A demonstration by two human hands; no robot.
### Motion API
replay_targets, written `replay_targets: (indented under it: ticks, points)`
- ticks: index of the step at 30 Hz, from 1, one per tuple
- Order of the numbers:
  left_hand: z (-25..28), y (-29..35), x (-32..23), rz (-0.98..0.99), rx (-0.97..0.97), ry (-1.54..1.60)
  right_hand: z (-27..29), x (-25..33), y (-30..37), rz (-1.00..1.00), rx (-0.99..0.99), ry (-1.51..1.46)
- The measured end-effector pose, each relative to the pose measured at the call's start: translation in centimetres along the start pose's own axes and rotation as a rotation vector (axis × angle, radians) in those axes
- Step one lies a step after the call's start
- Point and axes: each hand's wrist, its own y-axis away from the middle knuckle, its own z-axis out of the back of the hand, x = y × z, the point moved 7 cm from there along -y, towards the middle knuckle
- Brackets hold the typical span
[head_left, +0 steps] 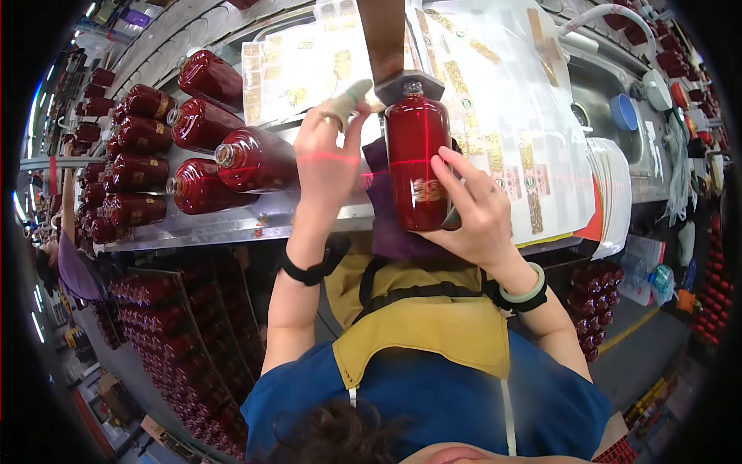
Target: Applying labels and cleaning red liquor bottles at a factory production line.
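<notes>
A dark red glass bottle [410, 147] with a gold marking low on its side lies before me, its clear neck pointing away under a metal bracket [410, 81]. My right hand [478, 205] grips it from the right, fingers on its upper side and thumb near its base. A thin red light line crosses the glass. To the left of the bottle, my left hand [328, 151] is raised and off it, fingers loosely bent and apart, with pale covers on some fingers. I see nothing in it. A dark purple cloth [382, 205] lies beneath the bottle.
White sheets of gold decals [495, 100] cover the bench behind and to the right. Several red bottles [201, 124] lie at left, one [259, 158] near my left wrist. A sink [649, 147] with a blue bowl [623, 112] is at right. Racked bottles [166, 340] stand below left.
</notes>
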Motion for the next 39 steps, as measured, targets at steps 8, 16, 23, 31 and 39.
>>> replay_targets:
  ticks: [8, 16, 23, 31, 39]
  points:
    - [-0.4, 1.9, -6.1, -0.280, 0.261, 0.128, 0.5, -4.3, 0.8, -0.259, 0.071, -0.490]
    - [-2.1, 5.5, -0.9, 0.426, 0.150, 0.617, -1.9, -5.7, -2.8, -0.635, -0.009, -0.939]
    - [-5.3, 6.2, -1.4, 0.629, 0.318, 0.888, -4.5, -6.2, -2.5, -0.679, 0.038, -1.037]
    - [-5.1, 6.1, -0.8, 0.730, 0.259, 1.032, -4.7, -6.2, -2.2, -0.737, 0.027, -1.077]
    - [-5.8, 6.3, -0.9, 0.782, 0.279, 1.047, -4.5, -5.9, -2.3, -0.723, -0.008, -1.069]
